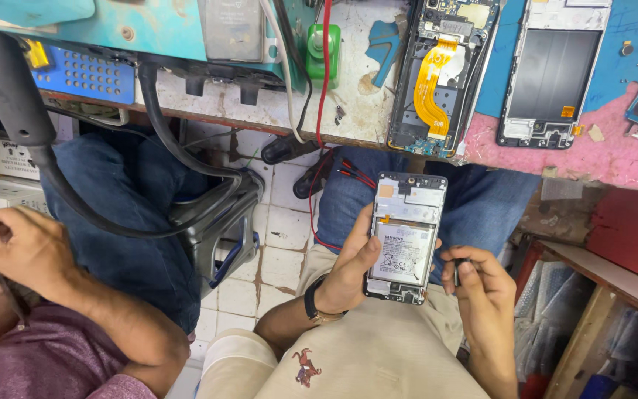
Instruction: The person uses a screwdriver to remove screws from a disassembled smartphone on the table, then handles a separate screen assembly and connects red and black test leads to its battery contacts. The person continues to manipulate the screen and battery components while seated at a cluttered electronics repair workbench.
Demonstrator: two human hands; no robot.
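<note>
My left hand (352, 262) grips an opened phone (406, 236) from its left side, back cover off, grey battery and white upper shield showing. It is held upright over my lap, below the bench edge. My right hand (481, 292) sits just right of the phone's lower corner, fingers pinched on a small dark tool (457, 271) whose tip nears the phone's edge. A dark watch is on my left wrist.
The workbench (260, 103) above holds another opened phone with an orange flex cable (437, 74), a detached phone frame (551, 74), a green bottle (323, 44) and red wires (324, 96). Another person's hand (20, 247) is at the left. A black stool (219, 222) stands on tiled floor.
</note>
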